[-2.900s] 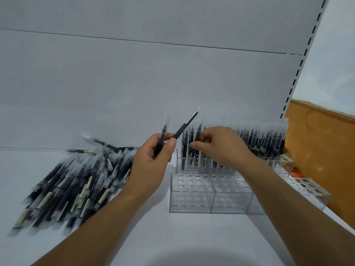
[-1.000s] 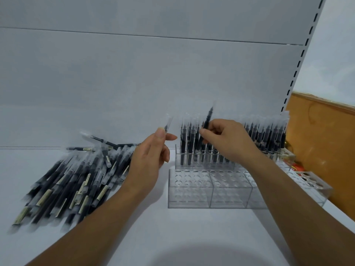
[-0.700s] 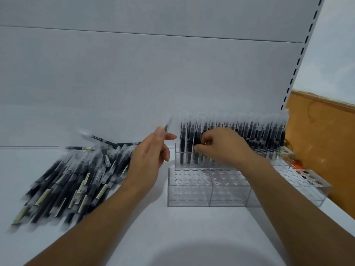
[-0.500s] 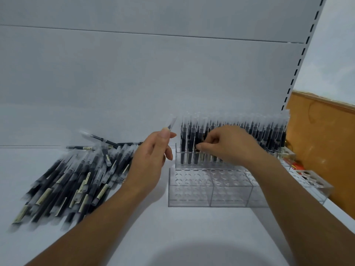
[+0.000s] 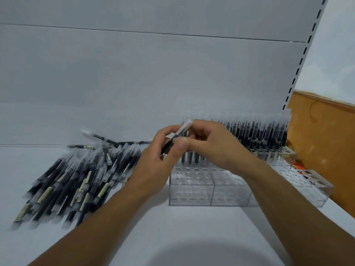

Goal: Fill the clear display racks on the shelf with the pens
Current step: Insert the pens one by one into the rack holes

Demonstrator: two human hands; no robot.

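One pen (image 5: 179,134), dark-barrelled with a clear cap, held tilted in mid-air over the left end of the clear racks, cap pointing up and right. Lower barrel pinched by the curled fingers and thumb of the left hand (image 5: 153,167). Upper barrel, just beneath the cap, met by the right hand (image 5: 217,148), fingers bent and pressed together, thumb and forefinger closing on the pen; exact contact partly hidden. Behind the hands, the far rack (image 5: 269,156), packed with upright pens (image 5: 259,131), caps up, against the grey back panel (image 5: 153,77). Touching its front, the near rack (image 5: 192,189), with rows of round holes in its top. Further right, a third rack (image 5: 311,185), beside an orange-brown board (image 5: 326,146) and below the slotted upright (image 5: 305,54). At left, many loose pens (image 5: 76,179) heaped flat on the white shelf (image 5: 172,233), just beside the left wrist.
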